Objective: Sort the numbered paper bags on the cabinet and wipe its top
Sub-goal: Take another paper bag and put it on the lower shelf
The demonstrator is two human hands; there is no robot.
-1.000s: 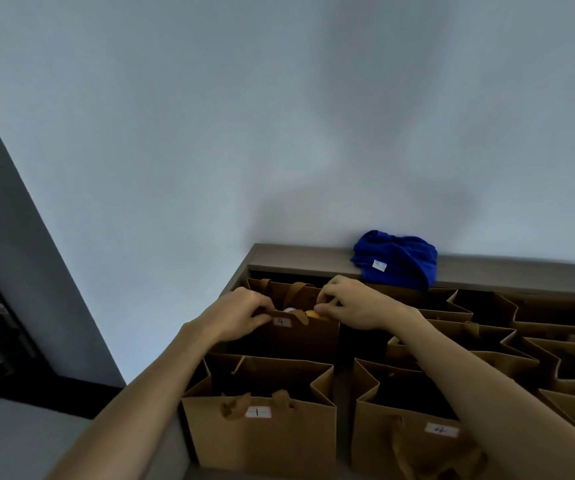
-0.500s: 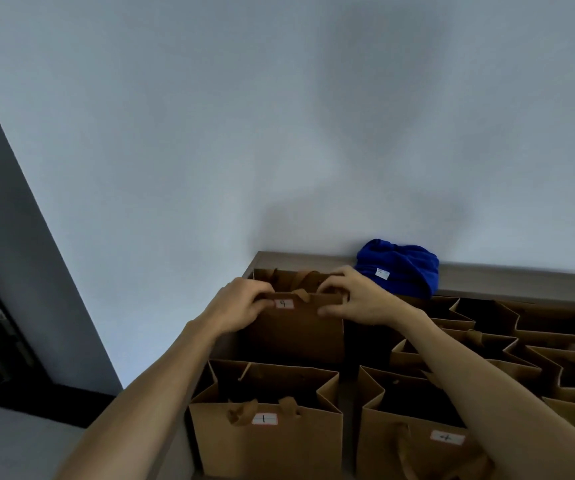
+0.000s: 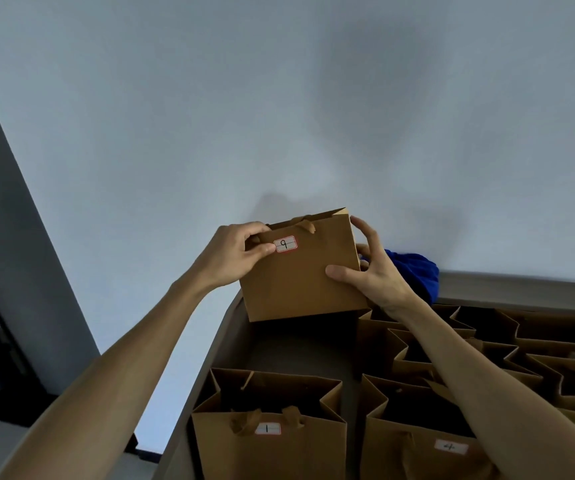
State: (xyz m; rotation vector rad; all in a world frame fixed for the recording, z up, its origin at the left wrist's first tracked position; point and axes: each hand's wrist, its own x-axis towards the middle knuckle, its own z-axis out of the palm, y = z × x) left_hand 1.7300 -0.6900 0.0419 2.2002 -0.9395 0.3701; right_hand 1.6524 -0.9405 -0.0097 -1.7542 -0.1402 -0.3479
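Nearest, bag 1 [image 3: 268, 434] and bag 4 [image 3: 428, 445] stand at the cabinet's [image 3: 210, 368] front edge. Beyond them, bag 9 [image 3: 300, 271] is held lifted above a bare patch, its top corner pinched by the left hand [image 3: 234, 258] and its side gripped by the right hand [image 3: 372, 271]. A tilt could spill its contents; the open bags below could be clipped. The blue cloth [image 3: 414, 271] lies behind.

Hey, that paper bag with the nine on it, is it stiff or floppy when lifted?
The bag marked 9 probably holds its shape: its sides look flat and uncreased between the left hand and right hand. Likely light, since fingers alone carry it. It may crumple if squeezed.
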